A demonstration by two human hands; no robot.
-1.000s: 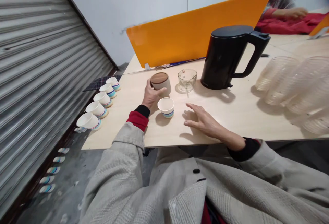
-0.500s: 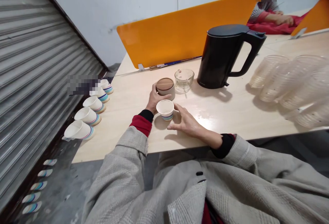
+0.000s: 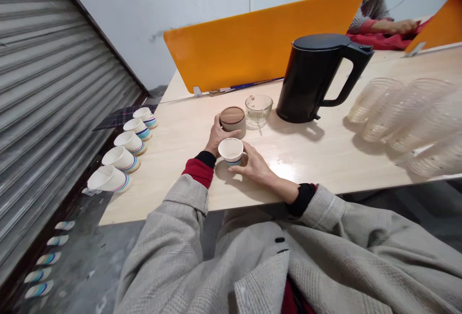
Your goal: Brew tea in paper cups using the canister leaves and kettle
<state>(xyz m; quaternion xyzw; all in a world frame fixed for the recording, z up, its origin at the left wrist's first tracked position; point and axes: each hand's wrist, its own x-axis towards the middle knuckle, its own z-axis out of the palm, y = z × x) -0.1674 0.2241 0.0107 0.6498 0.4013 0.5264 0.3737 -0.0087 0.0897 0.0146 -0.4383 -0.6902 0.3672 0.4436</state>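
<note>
A round beige canister with a wooden lid [image 3: 233, 115] stands on the table, and my left hand [image 3: 218, 137] is wrapped around its left and front side. Just in front of it is a white paper cup with blue stripes [image 3: 230, 149], upright and open at the top. My right hand [image 3: 255, 165] grips this cup from the right, thumb at the front and fingers behind. A clear ribbed glass cup [image 3: 259, 112] stands right of the canister; small dark bits show inside it.
A black electric kettle [image 3: 314, 81] stands behind right. Stacked clear plastic cups [image 3: 404, 112] lie at the right. Several striped paper cups [image 3: 121, 159] line the table's left edge. An orange divider [image 3: 263, 40] runs along the back; beyond it is another person's hand [image 3: 404, 26].
My right hand has moved left and closed around the paper cup, which has shifted very slightly. My left hand stays on the canister.
</note>
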